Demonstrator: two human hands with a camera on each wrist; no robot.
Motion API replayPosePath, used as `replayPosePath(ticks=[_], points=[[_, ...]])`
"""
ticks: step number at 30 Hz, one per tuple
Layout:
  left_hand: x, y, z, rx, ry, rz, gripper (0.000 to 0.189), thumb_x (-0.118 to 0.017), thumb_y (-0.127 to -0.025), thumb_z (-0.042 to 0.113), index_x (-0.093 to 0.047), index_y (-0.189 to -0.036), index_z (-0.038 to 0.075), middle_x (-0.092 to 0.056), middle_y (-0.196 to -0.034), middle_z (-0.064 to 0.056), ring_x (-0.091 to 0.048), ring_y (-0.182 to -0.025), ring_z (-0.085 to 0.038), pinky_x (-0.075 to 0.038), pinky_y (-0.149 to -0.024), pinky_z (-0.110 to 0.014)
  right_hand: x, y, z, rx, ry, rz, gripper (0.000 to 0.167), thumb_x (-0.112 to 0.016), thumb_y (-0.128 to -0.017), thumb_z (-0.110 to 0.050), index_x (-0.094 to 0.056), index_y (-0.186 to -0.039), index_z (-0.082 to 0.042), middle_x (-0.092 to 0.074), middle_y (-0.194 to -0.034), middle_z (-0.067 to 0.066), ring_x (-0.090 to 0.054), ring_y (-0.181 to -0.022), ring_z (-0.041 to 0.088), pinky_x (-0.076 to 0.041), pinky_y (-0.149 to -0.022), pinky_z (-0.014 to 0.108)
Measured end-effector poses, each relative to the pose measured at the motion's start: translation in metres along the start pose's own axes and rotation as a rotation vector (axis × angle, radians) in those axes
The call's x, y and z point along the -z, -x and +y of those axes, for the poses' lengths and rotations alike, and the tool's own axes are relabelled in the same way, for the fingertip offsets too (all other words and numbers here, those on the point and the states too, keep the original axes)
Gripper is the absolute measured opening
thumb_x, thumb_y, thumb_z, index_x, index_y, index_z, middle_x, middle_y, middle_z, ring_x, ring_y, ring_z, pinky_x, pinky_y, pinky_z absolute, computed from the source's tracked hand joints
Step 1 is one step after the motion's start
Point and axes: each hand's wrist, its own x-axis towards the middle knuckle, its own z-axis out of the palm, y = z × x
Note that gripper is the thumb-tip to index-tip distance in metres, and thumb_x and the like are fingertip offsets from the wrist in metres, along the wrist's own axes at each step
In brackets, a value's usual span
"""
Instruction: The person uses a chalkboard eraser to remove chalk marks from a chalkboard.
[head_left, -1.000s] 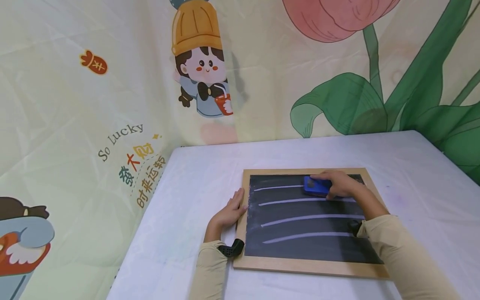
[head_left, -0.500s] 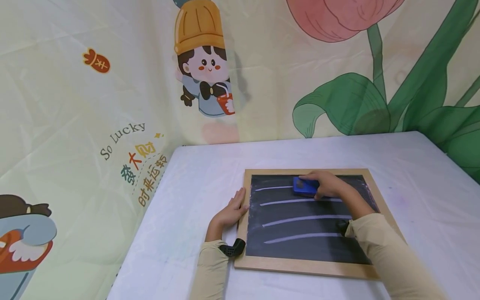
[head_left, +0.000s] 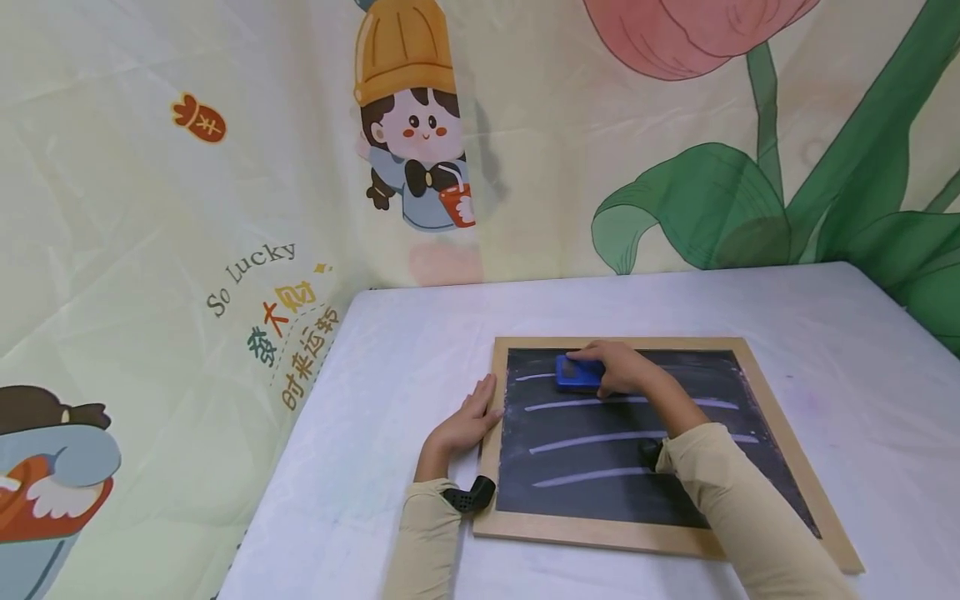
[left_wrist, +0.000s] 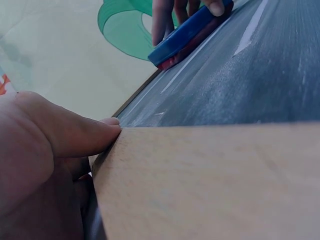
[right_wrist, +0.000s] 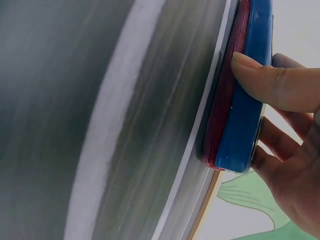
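Note:
A wood-framed chalkboard [head_left: 600, 502] lies on the table. My right hand [head_left: 627, 370] grips a blue chalkboard eraser [head_left: 570, 383] near the board's upper left, thumb on one long side and fingers on the other. In the right wrist view the eraser's dark red pad [right_wrist: 220, 120] faces the board. A short pale chalk line [head_left: 534, 377] shows left of the eraser; three longer lines lie below it, partly hidden by my right arm. My left hand [head_left: 461, 427] rests against the left side of the wooden frame [left_wrist: 200, 175], fingers straight, thumb touching its edge.
A white cloth covers the table [head_left: 405, 350], with faint purple smudges right of the board. Behind and left hangs a printed curtain [head_left: 540, 192] with a cartoon figure, a tulip and lettering. Both wrists wear small black devices.
My right hand has slid the eraser leftward along the top chalk line. That line is now gone to the right of the eraser. My left hand stays at the frame.

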Motion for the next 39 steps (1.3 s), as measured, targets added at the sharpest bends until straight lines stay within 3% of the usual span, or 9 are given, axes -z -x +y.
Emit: replayPosePath(ticks=[23,39], points=[[0.001,-0.001,-0.004,-0.035,0.003,-0.015,0.063,-0.039,-0.097,0.021,-0.004,-0.147,0.007,0.0,-0.154,-0.01,0.004,-0.142,-0.026,-0.001,-0.115,-0.045,-0.009,-0.024,-0.035,-0.005,-0.009,-0.035,0.071,-0.075,-0.069,0.0,-0.049,-0.133,-0.015,-0.048,-0.13,0.018,-0.045,-0.12,0.038,-0.04,-0.097,0.052],[0.003,0.0,-0.002,-0.06,0.01,-0.024,0.062,-0.038,-0.098,0.022,-0.005,-0.147,0.006,0.0,-0.154,-0.011,0.005,-0.142,-0.026,0.0,-0.115,-0.045,-0.017,-0.041,-0.058,0.05,0.041,-0.046,0.072,-0.077,-0.068,-0.002,-0.049,-0.133,-0.017,-0.05,-0.13,0.017,-0.046,-0.119,0.035,-0.041,-0.097,0.049]])
